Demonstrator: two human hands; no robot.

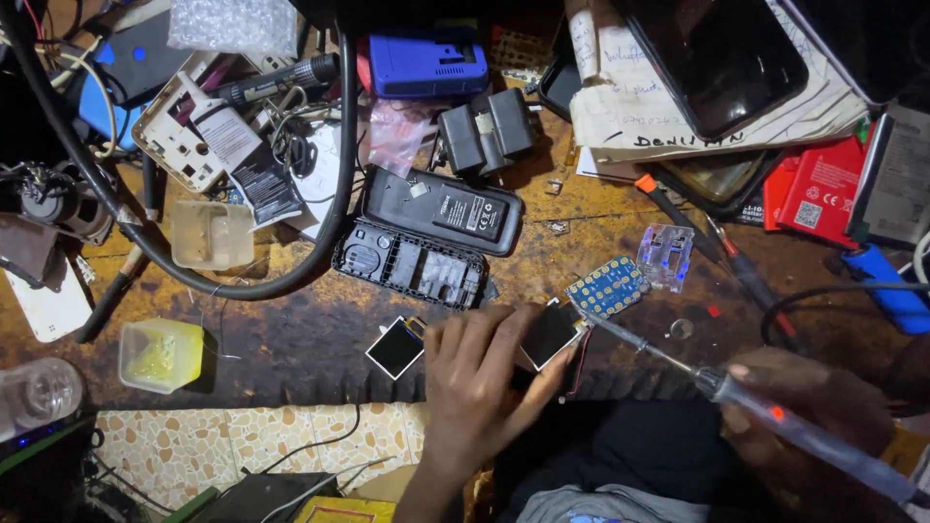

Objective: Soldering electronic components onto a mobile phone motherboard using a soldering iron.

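Observation:
My left hand (480,383) presses down on a small phone circuit board with a dark square screen (549,334) at the front edge of the workbench. A soldering iron (765,412) is gripped in my right hand (814,402), and its thin tip (593,323) touches the board's right corner. A loose small display (395,347) lies just left of my left hand. A blue keypad board with yellow dots (608,287) sits just behind the iron's tip.
A black phone housing (412,263) and back cover with battery (444,208) lie behind my hands. A thick black cable (329,174) loops at left. Small plastic tubs (161,354), a clear keypad piece (666,257), screwdrivers (736,257), papers and phones crowd the bench.

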